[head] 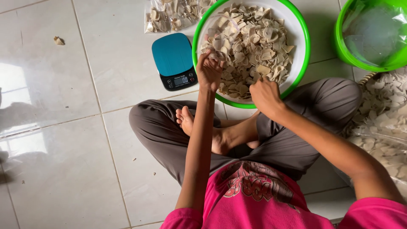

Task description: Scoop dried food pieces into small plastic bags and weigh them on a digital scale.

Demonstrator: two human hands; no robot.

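Left hand (209,70) pinching pale chips over green-rimmed white plastic basin (303,51), right hand (265,95) clenched in chips, teal digital scale (173,59) beside, clear filled bags (169,15) behind

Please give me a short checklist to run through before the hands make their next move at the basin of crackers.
1. Left hand holds something: ok, fingers pinch what looks like a small clear bag over the crackers.
2. Right hand has crackers: cannot tell, it is curled closed at the basin's near rim.
3. Green-rimmed basin is stocked: ok, full of pale raw crackers.
4. Kitchen scale platform is free: ok, nothing lies on the blue top.
5. Scale is on: ok, display lit; reading too small to tell.
6. Filled bags are set apart: ok, beyond the scale.
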